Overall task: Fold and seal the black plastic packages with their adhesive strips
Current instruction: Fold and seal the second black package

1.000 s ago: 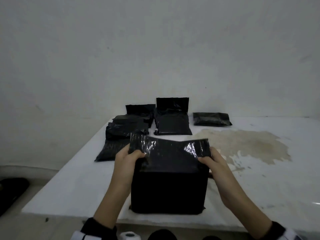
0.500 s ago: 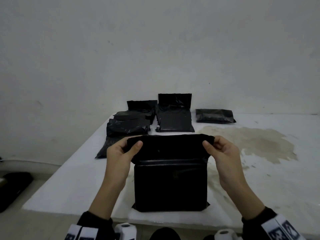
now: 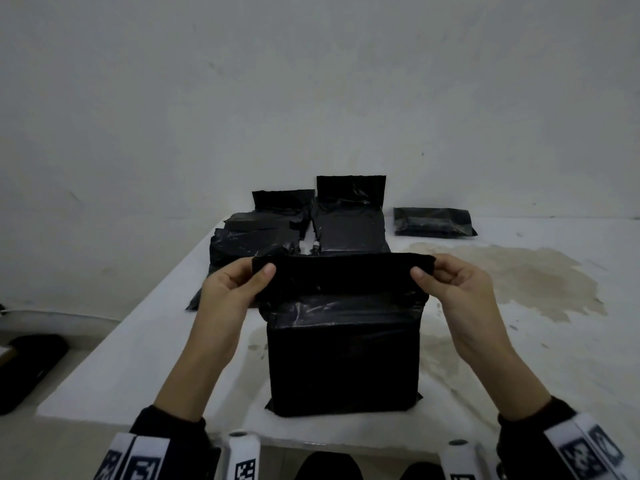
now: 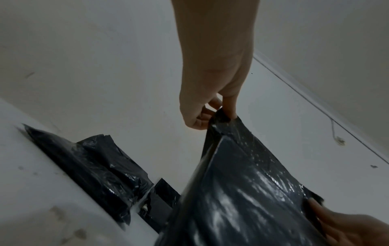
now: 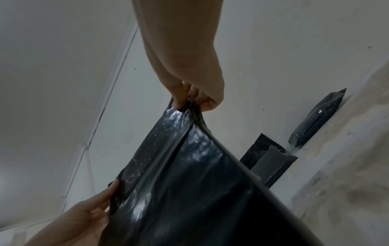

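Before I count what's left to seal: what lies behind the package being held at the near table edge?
Behind the held package, other black packages lie by the wall, two with flaps upright, one apart on the right. The raised flap hides their near edges.

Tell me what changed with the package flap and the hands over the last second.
The flap of the near package stood raised with its shiny inner face showing; it is now bent over toward the person, dull side out. The left hand and right hand kept pinching its two corners and rose slightly with it. The package body, the pile of packages behind and the lone package stayed put.
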{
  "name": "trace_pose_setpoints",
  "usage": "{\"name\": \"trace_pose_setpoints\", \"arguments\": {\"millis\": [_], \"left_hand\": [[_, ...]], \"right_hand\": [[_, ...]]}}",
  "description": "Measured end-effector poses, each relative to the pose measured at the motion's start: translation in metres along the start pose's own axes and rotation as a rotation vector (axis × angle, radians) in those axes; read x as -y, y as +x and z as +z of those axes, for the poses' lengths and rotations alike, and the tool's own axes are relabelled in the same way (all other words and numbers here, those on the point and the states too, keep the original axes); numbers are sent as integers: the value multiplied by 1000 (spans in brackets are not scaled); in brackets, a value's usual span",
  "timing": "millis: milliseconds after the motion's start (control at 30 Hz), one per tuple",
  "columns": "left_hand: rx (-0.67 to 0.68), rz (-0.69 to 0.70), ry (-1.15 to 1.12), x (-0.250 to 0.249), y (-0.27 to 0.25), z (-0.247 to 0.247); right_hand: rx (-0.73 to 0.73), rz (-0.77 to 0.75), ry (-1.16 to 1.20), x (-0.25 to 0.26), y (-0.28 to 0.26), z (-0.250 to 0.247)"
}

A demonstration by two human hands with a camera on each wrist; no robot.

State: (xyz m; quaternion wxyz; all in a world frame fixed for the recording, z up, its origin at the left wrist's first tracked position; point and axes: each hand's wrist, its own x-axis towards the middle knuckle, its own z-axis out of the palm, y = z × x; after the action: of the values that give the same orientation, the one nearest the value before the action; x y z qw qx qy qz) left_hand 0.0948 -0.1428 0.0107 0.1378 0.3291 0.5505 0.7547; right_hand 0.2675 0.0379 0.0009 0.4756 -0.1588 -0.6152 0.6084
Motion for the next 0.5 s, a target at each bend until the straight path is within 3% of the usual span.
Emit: {"name": "trace_pose_setpoints", "arguments": {"millis": [133,367,500], "left_hand": [[33,5,69,-4,8,-6],[97,128,386,-16,33,-17],[102,94,358,-15,35,-9]], "right_hand": [[40,1,-53,9,9,-6],[100,-63,-310,13,25,-12],[143,-28,-190,12,26,-5]]}}
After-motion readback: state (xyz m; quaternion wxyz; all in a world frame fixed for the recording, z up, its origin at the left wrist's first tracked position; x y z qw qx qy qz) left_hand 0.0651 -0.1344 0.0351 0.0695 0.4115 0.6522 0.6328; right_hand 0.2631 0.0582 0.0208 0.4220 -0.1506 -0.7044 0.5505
